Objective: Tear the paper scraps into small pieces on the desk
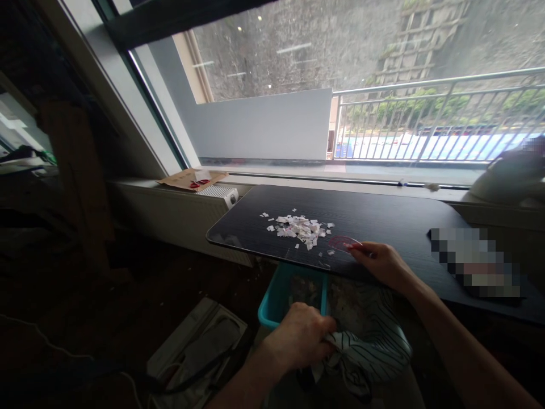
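A pile of small white paper scraps (298,227) lies on a dark table (383,218) by the window. My right hand (381,264) rests at the table's near edge, fingers pinched on a thin clear plastic piece with a reddish tint (340,243) just right of the scraps. Below the table edge my left hand (303,336) is closed on the rim of a striped plastic bag (370,346) that lines a teal bin (276,295).
A blurred-out object (474,262) lies on the table's right side. A cardboard piece with red scissors (193,179) sits on the window ledge at left. A flat grey case (200,352) and cables lie on the floor. A railing (434,125) shows outside.
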Available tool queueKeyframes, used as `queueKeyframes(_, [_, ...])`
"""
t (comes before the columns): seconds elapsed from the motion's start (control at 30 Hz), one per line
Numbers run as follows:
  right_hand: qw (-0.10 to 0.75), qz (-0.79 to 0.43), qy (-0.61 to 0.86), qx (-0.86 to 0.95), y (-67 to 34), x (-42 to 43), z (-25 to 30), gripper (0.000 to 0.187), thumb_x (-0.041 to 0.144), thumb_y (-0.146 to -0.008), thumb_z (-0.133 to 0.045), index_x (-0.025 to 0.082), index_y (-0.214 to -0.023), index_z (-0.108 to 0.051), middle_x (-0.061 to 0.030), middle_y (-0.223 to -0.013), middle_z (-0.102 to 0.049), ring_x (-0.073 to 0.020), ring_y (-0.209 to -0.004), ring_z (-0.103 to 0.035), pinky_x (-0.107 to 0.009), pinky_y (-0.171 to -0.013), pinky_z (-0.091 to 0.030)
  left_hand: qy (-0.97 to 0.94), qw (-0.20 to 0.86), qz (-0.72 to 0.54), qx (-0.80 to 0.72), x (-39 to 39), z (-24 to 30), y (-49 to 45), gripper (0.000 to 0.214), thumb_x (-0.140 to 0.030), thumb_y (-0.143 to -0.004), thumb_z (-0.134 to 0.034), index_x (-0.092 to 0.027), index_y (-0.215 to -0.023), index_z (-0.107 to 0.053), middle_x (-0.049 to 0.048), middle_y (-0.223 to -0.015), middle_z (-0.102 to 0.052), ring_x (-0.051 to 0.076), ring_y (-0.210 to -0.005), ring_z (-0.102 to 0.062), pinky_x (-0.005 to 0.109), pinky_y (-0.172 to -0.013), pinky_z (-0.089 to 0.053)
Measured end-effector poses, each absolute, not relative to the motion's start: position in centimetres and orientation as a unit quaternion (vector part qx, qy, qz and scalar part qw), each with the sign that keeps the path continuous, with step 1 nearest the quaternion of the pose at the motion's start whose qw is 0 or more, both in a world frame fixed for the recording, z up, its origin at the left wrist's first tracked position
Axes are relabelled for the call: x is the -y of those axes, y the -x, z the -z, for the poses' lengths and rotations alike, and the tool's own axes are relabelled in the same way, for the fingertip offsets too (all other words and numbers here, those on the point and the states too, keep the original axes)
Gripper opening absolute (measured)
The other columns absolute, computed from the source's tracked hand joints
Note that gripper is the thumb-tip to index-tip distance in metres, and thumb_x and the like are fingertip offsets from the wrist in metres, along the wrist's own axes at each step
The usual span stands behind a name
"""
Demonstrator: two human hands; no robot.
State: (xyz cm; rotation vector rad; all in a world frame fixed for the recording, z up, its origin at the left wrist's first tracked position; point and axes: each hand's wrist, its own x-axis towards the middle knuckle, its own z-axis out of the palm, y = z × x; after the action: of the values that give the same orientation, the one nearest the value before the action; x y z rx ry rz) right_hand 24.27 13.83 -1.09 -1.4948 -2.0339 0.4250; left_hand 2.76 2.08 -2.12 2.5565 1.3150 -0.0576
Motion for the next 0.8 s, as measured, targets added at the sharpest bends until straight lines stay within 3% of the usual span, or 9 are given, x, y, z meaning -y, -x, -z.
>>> queueKeyframes(0.17, [0.284,-0.094,0.589,0.751,-23.9,-11.9,0.8,0.032,0.042,-0.08,-0.048,0.023,-0.092,-0.072,-0.0035,-0.08,-0.072,-0.0193,-0.068,-0.064,-0.026,-0.06,-0.043,-0.881,0.127,0.019,-0.455,-2.0,2.2,-2.8,0.016,-0.036,-0.072,-0.063,-0.023,-0.081,-0.064,0.0015,-0.07,-0.065,0.022,-0.071,-0.063,0.026,-0.063,-0.043])
queueKeyframes(0.5, [0.298,-0.152,0.545,0.769,-21.5,-10.4,0.9,0.034,0.044,-0.083,-0.045,0.022,-0.09,-0.071,-0.0043,-0.083,-0.072,-0.02,-0.073,-0.064,-0.026,-0.061,-0.043,-0.881,0.136,0.011,-0.452,-2.0,2.0,-2.7,0.02,-0.037,-0.073,-0.064,-0.023,-0.086,-0.066,0.0033,-0.07,-0.067,0.024,-0.072,-0.064,0.027,-0.063,-0.044])
queueKeyframes(0.7, [0.272,-0.167,0.509,0.799,-21.0,-10.2,0.6,0.035,0.045,-0.084,-0.045,0.022,-0.08,-0.071,-0.0021,-0.066,-0.068,-0.0155,-0.057,-0.058,-0.023,-0.051,-0.039,-0.876,0.15,0.016,-0.458,-2.1,1.8,-2.7,0.022,-0.037,-0.074,-0.062,-0.023,-0.09,-0.067,0.0029,-0.071,-0.067,0.023,-0.073,-0.064,0.027,-0.066,-0.044])
queueKeyframes(0.8, [0.283,-0.164,0.51,0.795,-21.5,-9.7,0.6,0.035,0.045,-0.083,-0.045,0.022,-0.083,-0.071,-0.0021,-0.067,-0.068,-0.0153,-0.058,-0.058,-0.024,-0.052,-0.04,-0.877,0.147,0.011,-0.456,-2.0,1.8,-2.7,0.023,-0.039,-0.075,-0.061,-0.022,-0.09,-0.066,0.0038,-0.072,-0.067,0.022,-0.073,-0.064,0.027,-0.067,-0.044])
